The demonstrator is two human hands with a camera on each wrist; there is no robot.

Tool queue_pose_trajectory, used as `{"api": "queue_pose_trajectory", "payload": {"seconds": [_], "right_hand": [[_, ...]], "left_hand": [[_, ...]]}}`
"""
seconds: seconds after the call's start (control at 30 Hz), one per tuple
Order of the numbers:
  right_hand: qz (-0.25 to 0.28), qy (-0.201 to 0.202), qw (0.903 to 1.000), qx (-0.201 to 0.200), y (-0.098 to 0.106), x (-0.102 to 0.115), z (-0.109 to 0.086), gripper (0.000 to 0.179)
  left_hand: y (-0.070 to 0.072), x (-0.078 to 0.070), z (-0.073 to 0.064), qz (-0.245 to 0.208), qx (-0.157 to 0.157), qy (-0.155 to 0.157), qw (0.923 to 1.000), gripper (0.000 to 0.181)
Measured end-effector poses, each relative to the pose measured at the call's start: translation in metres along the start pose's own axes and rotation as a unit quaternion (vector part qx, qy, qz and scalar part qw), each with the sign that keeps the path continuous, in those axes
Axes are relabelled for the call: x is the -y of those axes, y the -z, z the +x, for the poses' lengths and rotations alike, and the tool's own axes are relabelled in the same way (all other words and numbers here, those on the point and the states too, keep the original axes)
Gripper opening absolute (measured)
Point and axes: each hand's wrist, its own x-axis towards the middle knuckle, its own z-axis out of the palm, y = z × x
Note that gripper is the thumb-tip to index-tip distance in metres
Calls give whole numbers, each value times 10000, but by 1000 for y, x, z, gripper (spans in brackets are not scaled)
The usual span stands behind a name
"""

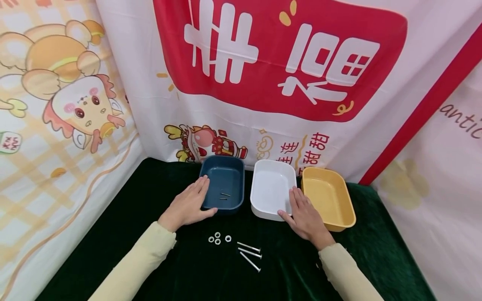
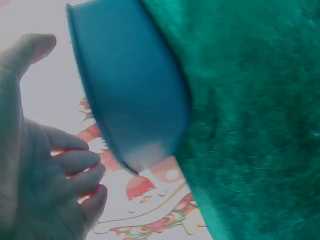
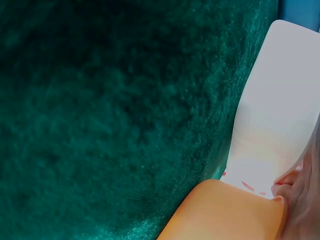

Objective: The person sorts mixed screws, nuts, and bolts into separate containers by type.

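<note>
Dark green, velvety cloth [image 1: 211, 276] covers the surface, and nearest on it lie three long bolts [image 1: 249, 253], with four loose nuts [image 1: 226, 238] beside them; these look like hard metal, the bolts best lifted by the shank, the nuts pinched across their sides. Beyond, the left hand [image 1: 188, 205] reaches to the left side of a blue tray [image 1: 227, 177], fingers extended and thumb apart, while the right hand [image 1: 306, 215] is at the right side of a white tray [image 1: 271, 184], fingers extended close together. Neither pinches anything; how firmly either touches, I cannot tell. Both trays look like light, stiff, smooth plastic, best steadied by opposite walls. Two thin pins [image 1: 223, 199] lie inside the blue one, likely to slide if it tips. A yellow tray [image 1: 325, 196] stands just right of the white one; behind hangs a printed fabric backdrop [image 1: 271, 62].
</note>
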Motion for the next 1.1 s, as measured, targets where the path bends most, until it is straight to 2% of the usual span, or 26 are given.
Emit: {"api": "queue_pose_trajectory", "payload": {"seconds": [0.1,0.2,0.37,0.5,0.6,0.7,0.93,1.1], "right_hand": [[12,-22,10000,15,0,-1,0,99],[17,-26,10000,36,-2,-2,0,99],[-1,-50,10000,80,-3,-4,1,100],[37,-38,10000,84,-1,-4,1,100],[53,-39,9999,102,-1,-4,2,99],[64,-43,9999,107,-2,-4,2,99],[34,-78,9999,149,-1,-4,1,100],[70,-58,9998,174,0,-3,1,101]], "left_hand": [[11,-8,-6,220,-220,-285,9991,100],[23,-16,-13,243,-469,-529,9972,93],[38,-26,-28,-42,-802,-937,9924,78],[44,-30,-39,-215,-881,-1136,9894,67],[45,-32,-45,-353,-701,-1160,9901,63],[40,-31,-48,-557,-338,-1102,9918,61],[9,-27,-47,-936,426,-885,9908,52],[-10,-23,-45,-768,682,-806,9914,43]]}}
